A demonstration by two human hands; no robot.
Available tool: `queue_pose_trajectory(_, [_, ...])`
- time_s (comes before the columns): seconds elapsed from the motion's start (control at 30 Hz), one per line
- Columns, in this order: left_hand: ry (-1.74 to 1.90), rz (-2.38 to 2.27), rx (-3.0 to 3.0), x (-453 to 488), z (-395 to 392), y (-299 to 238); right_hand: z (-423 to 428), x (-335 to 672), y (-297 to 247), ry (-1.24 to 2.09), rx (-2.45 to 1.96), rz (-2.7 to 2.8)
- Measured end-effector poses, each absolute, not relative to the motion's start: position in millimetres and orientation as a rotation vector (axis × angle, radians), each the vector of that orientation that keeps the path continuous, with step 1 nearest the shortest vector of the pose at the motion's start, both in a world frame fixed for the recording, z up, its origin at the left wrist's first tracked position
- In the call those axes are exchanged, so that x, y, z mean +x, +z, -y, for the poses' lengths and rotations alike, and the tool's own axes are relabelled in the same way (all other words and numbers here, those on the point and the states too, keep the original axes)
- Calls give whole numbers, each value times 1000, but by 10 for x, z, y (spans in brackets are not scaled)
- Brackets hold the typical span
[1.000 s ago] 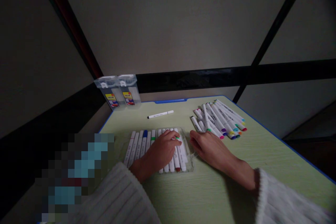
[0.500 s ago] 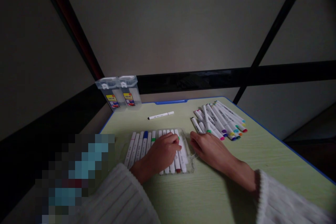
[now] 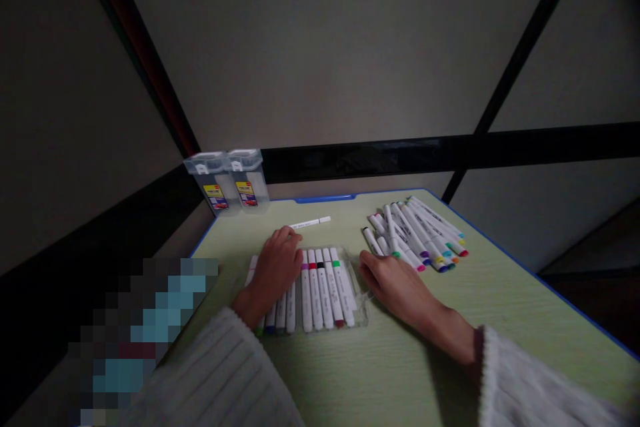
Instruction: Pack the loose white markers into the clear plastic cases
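Head view, and we are watching the left hand (image 3: pixel 275 273) lying palm down over the left end of the row of markers (image 3: pixel 320 287) in the clear tray (image 3: pixel 363 307). Its fingers are loose and apart, gripping nothing, and their tips are sitting just short of the single white pen (image 3: pixel 311 221), which is lying alone on the bench (image 3: pixel 350 373) beyond the tray. The right hand (image 3: pixel 395 283) is resting flat and empty too, fingers spread, right at the tray's right wall; we cannot tell whether it is touching. To our eye, doing this well is meaning a pinch near the pen's middle with thumb and forefinger, the wrist lifting clear so the sleeve is not dragging the seated markers out of line, and the right hand bracing the tray. Loose markers (image 3: pixel 417 237) are lying in a heap just beyond the right hand, and two clear boxes (image 3: pixel 227 180) are standing at the far left corner, well apart.
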State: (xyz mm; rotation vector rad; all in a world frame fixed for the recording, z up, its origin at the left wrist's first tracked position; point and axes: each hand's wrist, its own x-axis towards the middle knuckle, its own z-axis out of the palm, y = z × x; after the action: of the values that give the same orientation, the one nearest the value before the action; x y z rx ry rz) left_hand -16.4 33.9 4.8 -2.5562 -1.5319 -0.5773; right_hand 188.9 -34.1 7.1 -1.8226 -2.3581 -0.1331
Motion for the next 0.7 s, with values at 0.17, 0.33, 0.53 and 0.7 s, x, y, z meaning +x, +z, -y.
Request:
queue_pose_trajectory(0.17, [-456, 1632, -2442, -272, -480, -80, 338, 1882, 72, -180, -1810, 2368])
queue_pose_trajectory(0.33, [-443, 1609, -2446, -297, -566, -173, 335, 1887, 58, -172, -1801, 2371])
queue_pose_trajectory(0.53, [-395, 1618, -2491, -330, -624, -238, 338, 1885, 64, -141, -1782, 2381])
queue_pose_trajectory(0.7, [-416, 1607, -2548, -332, -624, -214, 339, 1881, 78, -126, -1776, 2386])
